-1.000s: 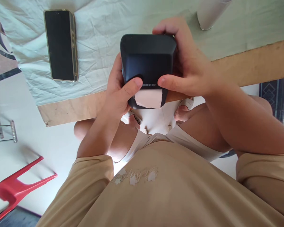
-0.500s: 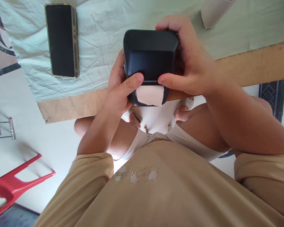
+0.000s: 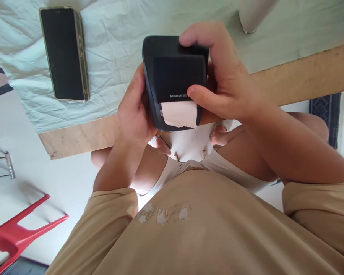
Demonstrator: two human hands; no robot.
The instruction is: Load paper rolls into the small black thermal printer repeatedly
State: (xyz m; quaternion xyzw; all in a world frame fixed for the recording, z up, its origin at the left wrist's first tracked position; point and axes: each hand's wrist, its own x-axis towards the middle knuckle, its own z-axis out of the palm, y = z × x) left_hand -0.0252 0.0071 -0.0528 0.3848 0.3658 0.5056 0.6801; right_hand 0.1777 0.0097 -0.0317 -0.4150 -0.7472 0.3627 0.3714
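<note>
Above the table edge [image 3: 83, 135], both hands, left hand [image 3: 134, 110], right hand [image 3: 226, 84], clasping label printer [image 3: 174, 76]

The left hand [image 3: 134, 110] hides the label printer's [image 3: 174, 72] left side, and its fingers are out of sight behind the casing. The small print beside the printer's brand name is too fine to read. The top edge crops the pale cylinder [image 3: 253, 15] on the tabletop [image 3: 304, 76], and the left edge cuts the red chair [image 3: 17, 233].

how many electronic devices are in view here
2. A black label printer is held in both hands, left hand and right hand. A phone lies screen-up on the cloth to its left.
</note>
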